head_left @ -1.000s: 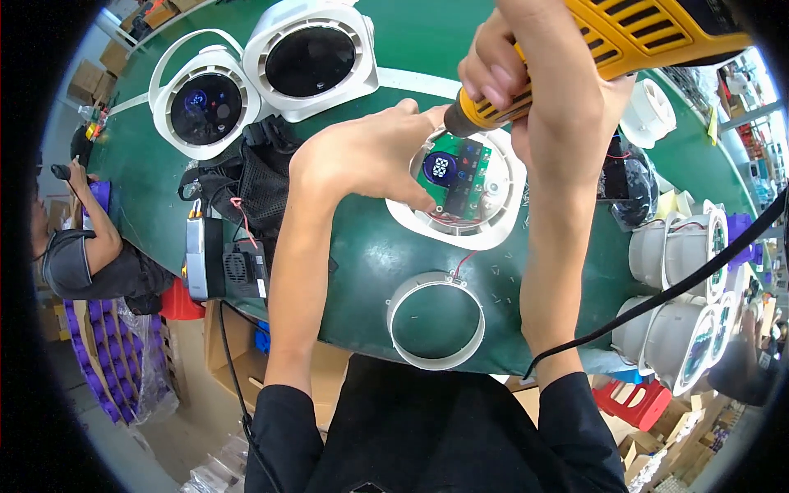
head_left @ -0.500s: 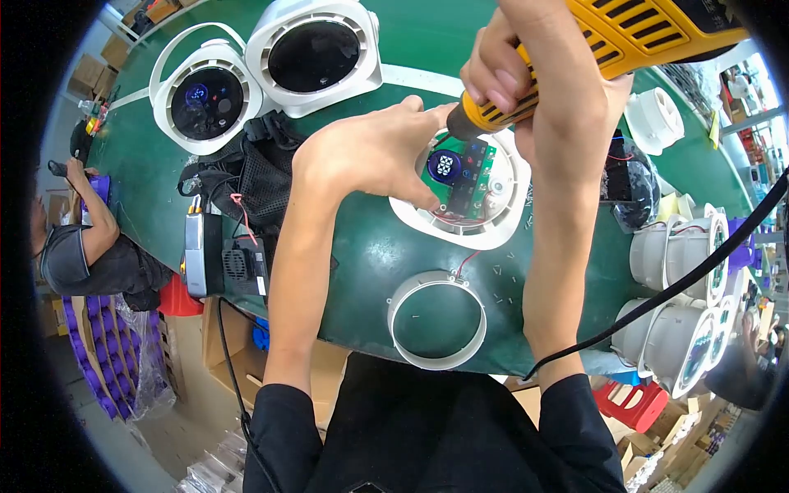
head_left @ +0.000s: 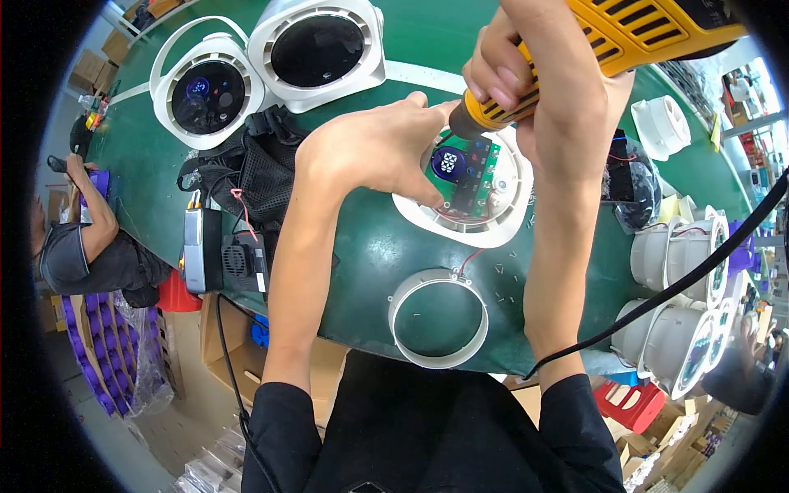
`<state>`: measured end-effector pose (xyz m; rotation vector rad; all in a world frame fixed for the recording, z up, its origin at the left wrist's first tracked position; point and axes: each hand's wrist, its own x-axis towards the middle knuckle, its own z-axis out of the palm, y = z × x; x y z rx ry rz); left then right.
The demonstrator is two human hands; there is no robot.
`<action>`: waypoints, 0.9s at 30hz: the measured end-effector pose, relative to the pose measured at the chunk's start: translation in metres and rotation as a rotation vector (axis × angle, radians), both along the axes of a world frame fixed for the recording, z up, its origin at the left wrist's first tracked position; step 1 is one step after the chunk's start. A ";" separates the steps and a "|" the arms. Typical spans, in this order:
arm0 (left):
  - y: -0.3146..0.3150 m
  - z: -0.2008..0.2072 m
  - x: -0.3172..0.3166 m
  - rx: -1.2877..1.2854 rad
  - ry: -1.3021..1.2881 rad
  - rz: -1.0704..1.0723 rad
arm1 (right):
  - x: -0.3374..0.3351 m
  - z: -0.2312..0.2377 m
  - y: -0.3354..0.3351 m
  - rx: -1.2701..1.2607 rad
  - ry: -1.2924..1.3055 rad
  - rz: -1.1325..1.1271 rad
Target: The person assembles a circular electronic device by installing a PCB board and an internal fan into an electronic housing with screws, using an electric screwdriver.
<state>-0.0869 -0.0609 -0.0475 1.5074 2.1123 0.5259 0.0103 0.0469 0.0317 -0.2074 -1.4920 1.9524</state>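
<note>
My right hand is wrapped round a yellow corded power screwdriver. The tool's dark nose points down at the upper left edge of a green circuit board with a lit round display. That board sits in a white plastic housing on the bench. My left hand grips the housing's left side, thumb at the board's lower corner and fingers near the bit. The bit's tip is mostly hidden behind the fingers. A white ring with a red wire lies nearer to me.
Two white units with black round faces stand at the far left. A black mesh bag and a small grey box lie left. Loose screws are scattered near the ring. White housings stack at right; a black cable crosses there. A co-worker is at far left.
Almost nothing differs. The view has shifted slightly; both hands, the screwdriver and the housing keep their places relative to each other.
</note>
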 end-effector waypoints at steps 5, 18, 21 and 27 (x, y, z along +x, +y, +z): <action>0.004 0.000 -0.002 -0.049 -0.031 -0.001 | 0.001 -0.002 0.002 0.034 -0.030 0.010; 0.001 0.003 -0.005 -0.015 -0.035 -0.045 | 0.000 -0.006 0.003 0.071 0.011 -0.074; -0.003 0.008 -0.007 0.014 -0.008 -0.019 | 0.004 0.000 0.004 -0.002 0.077 -0.122; -0.008 0.010 -0.017 0.083 0.070 0.071 | 0.004 -0.007 0.035 0.150 0.323 -0.317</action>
